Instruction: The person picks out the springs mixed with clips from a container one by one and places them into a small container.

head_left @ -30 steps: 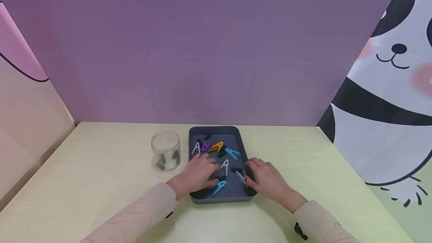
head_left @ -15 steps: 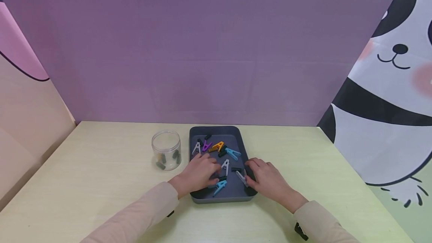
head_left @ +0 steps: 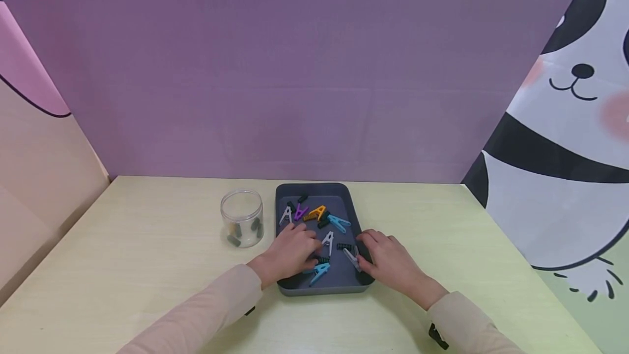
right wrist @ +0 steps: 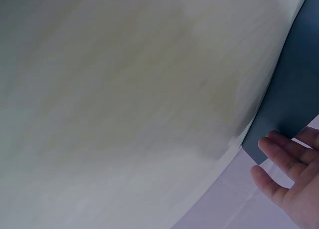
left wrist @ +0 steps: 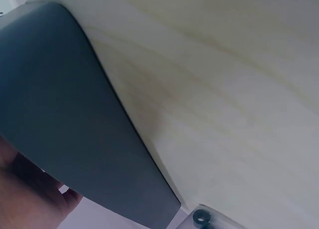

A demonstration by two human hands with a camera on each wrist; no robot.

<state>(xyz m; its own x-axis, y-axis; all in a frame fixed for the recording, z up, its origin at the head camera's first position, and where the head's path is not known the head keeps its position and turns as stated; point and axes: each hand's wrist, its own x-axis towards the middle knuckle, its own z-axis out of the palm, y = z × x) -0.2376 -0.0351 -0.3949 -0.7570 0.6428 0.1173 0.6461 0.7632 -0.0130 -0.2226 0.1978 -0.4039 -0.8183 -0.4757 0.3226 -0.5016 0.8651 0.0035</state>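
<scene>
A dark grey tray point(head_left: 339, 283) on the table holds several small plastic clips and dark ribbed pieces. My left hand point(head_left: 290, 253) reaches over the tray's left rim, its thumb and forefinger apart, near a light blue clip point(head_left: 320, 272) and a white clip point(head_left: 328, 242). Whether its fingertips touch anything is hidden. My right hand point(head_left: 390, 258) lies across the right rim, thumb beside a grey clip point(head_left: 351, 259) and a black ribbed piece point(head_left: 345, 246). In the right wrist view its fingers point(right wrist: 281, 156) look fairly straight by the tray wall point(right wrist: 284, 99).
Left of the tray stands a clear jar point(head_left: 242, 214) with several dark pieces inside. Farther back in the tray lie a purple clip point(head_left: 301, 212), an orange clip point(head_left: 318, 211) and another blue clip point(head_left: 339, 222). Behind the table hangs a purple backdrop point(head_left: 295, 70).
Both hands keep nearly the same position over the tray. The clips and the jar have not visibly moved.
</scene>
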